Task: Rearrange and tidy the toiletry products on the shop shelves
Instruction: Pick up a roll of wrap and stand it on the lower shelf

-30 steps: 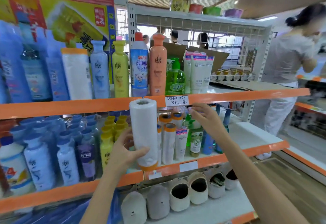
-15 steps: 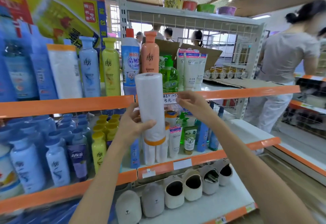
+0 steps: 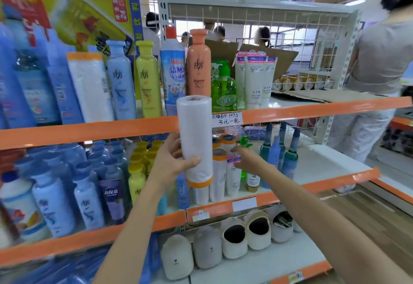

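A: Which step is this?

B: Restocking. In front of the orange-edged metal shop shelves [image 3: 89, 130], the left hand [image 3: 169, 165] has its fingers wrapped round an upright white plastic roll with an orange band [image 3: 196, 140].

A: The right hand [image 3: 245, 160]?

B: It reaches among the small white tubes [image 3: 232, 178] on the middle shelf; I can't tell its grip. Next, probably clear a gap and stand the roll there.
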